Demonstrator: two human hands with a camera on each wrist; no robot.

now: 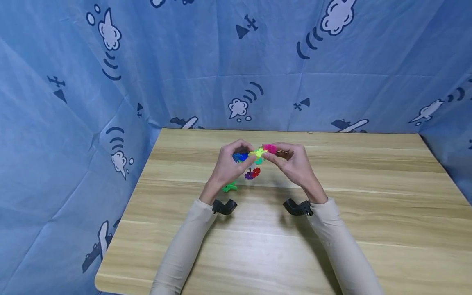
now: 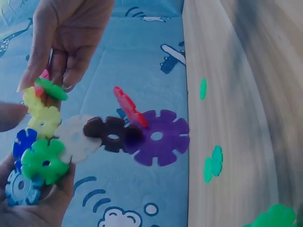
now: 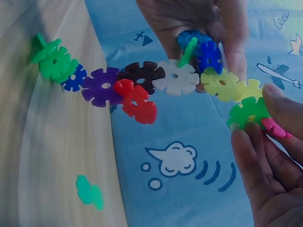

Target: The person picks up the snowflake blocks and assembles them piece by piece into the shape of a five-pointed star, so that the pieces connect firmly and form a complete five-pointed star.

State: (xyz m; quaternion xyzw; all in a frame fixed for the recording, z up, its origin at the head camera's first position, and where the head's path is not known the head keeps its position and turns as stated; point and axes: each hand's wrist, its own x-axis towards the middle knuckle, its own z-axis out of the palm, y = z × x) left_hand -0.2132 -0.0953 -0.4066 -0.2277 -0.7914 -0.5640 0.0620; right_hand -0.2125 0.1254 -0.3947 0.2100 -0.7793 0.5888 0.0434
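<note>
Both hands hold a chain of slotted, flower-shaped plastic discs above the table. My left hand (image 1: 230,164) grips its side with the blue disc (image 3: 209,56), the light blue disc (image 2: 22,187) and a green disc (image 2: 46,161). The thumb and fingers of my right hand (image 1: 295,164) pinch another green disc (image 3: 248,112) and a pink disc (image 1: 270,148) beside the yellow discs (image 3: 220,84). From the middle hangs a branch: a white disc (image 3: 176,78), a black disc (image 3: 142,78), a purple disc (image 3: 101,88) and red discs (image 3: 139,106).
On the wooden table (image 1: 368,213) lie joined green discs (image 1: 230,187) near the left wrist and teal-green discs (image 3: 90,191) farther back. A blue patterned cloth (image 1: 206,49) hangs behind the table and along its left side. Black wrist mounts (image 1: 225,207) sit at both cuffs.
</note>
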